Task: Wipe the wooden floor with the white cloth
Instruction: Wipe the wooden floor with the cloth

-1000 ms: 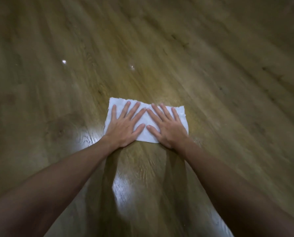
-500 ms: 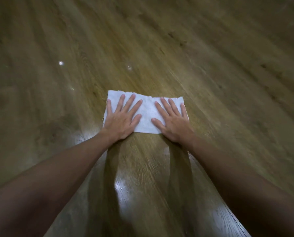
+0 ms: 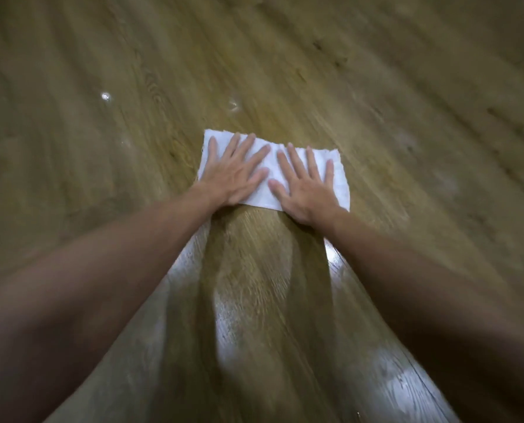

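Left hand (image 3: 234, 174) and right hand (image 3: 308, 190), fingers spread, apparently press flat on white cloth (image 3: 340, 178).

Single head view, close, angled forward-down onto wooden floor (image 3: 376, 102).

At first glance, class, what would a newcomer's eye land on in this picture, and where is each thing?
The white cloth stands out first, lying flat mid-frame on the wooden floor. The left hand and right hand press on it side by side, fingers spread. Two bright specks glint on the boards beyond the cloth, to the left.
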